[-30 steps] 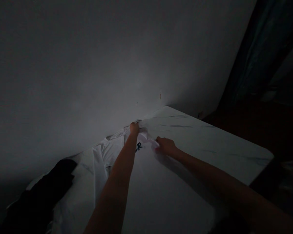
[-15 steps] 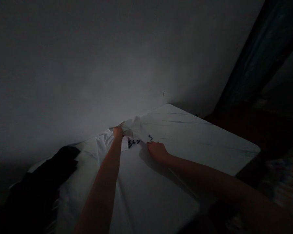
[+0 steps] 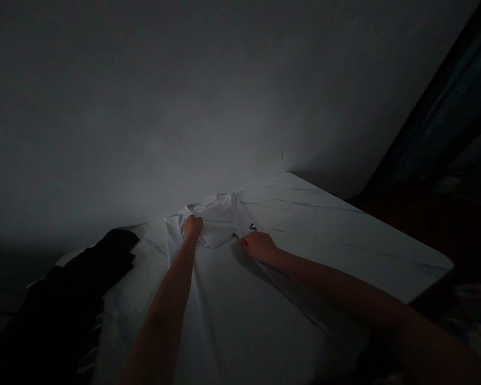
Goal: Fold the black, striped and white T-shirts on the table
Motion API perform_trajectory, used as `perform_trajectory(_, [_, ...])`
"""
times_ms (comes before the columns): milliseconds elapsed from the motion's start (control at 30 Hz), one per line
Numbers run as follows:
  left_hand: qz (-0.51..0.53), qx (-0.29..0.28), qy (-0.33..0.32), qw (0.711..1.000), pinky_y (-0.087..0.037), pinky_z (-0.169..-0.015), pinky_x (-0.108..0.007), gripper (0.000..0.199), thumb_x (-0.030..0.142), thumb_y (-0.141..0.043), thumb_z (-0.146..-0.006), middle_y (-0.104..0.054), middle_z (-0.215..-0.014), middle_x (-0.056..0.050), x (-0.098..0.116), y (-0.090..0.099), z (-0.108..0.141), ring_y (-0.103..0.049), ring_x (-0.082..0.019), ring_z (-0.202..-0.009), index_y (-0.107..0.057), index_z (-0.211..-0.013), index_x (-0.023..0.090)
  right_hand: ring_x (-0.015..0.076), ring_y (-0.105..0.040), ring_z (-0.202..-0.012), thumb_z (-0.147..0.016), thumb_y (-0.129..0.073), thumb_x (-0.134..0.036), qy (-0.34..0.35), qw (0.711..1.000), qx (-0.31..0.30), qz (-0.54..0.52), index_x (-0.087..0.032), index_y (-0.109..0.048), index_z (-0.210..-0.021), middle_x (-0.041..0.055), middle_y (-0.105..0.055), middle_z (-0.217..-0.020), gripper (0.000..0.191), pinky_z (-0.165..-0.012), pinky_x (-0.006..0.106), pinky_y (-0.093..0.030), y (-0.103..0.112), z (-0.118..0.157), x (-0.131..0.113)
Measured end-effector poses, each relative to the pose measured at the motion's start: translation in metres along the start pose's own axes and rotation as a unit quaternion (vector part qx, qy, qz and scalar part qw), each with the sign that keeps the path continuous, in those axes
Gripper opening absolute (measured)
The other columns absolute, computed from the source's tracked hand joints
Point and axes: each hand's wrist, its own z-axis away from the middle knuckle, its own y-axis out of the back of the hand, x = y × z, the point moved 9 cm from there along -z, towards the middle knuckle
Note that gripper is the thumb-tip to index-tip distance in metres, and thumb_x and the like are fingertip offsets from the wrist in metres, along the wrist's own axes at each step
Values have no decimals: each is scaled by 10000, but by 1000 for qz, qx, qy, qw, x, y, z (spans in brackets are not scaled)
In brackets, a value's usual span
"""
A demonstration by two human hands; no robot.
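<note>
A white shirt (image 3: 240, 305) is spread on the table, its collar end near the wall and its lower part toward me. Small dark print shows on it beside my right hand. My left hand (image 3: 193, 227) is closed on the fabric near the collar, on the left. Lower and to the right, my right hand (image 3: 259, 246) is closed on the shirt's side, where the fabric is folded over. Both forearms reach across the shirt and cover parts of it. The room is dim, so fine details are hard to make out.
The white table (image 3: 328, 224) has bluish-grey streaks and stands against a pale wall (image 3: 184, 107). Black cloth (image 3: 76, 289) lies over its left side. A dark curtain-like shape (image 3: 436, 117) stands at the right, and patterned cloth (image 3: 473, 315) shows low on the right.
The folded fabric by the wall has been opened flatter, and the collar now shows. My left hand has moved slightly nearer and closed into a fist. The view has shifted slightly left.
</note>
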Motion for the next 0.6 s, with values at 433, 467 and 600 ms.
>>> perform_trajectory(433, [38, 27, -1, 999, -494, -782, -321, 254, 226, -497, -853, -729, -1004, -139, -16, 2, 17, -673, -276, -987, -669, -1021, 145, 249, -336, -1433, -1026, -298, -281, 32, 995, 86, 25, -131, -456, -1450, 156, -383, -1560, 476, -1152, 408, -265, 1, -147, 16])
perform_trajectory(467, [47, 29, -2, 998, -494, -777, -313, 253, 224, -490, -857, -730, -993, -130, -19, 1, 17, -675, -266, -970, -669, -1018, 146, 249, -311, -1448, -1031, -286, -308, 27, 996, 79, 25, -142, -426, -1476, 144, -354, -1579, 495, -1161, 426, -250, -2, -155, 19])
perform_trajectory(600, [73, 31, 4, 997, -497, -777, -298, 272, 224, -474, -868, -728, -999, -128, -28, -5, 14, -680, -246, -936, -656, -1045, 128, 271, -263, -1475, -1032, -251, -422, -2, 998, 55, 27, -203, -352, -1533, 104, -263, -1624, 556, -1180, 490, -195, -11, -179, 30])
